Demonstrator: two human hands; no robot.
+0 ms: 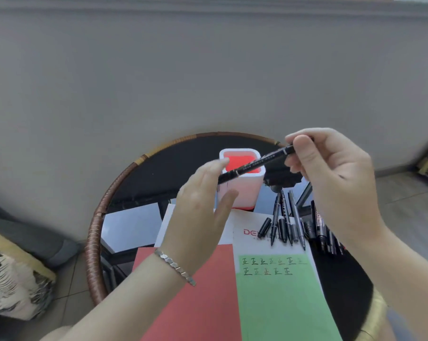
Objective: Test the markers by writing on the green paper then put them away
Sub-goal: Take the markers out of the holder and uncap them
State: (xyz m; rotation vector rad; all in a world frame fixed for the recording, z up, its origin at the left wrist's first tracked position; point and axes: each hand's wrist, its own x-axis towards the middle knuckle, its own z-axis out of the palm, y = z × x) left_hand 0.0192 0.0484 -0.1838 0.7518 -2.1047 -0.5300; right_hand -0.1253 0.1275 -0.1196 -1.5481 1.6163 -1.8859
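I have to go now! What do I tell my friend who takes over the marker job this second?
Right hand grips a black marker pen above the white square cup with the red inside.
Left hand is open at the pen's other end; I cannot tell if it touches.
Green paper sheet lies on the round dark table and carries two rows of test marks.
Done: some testing, judging by the marks.
Left: the loose black markers lie by the paper's top edge, and none shows in the cup. Test any untested ones, then put them all away.
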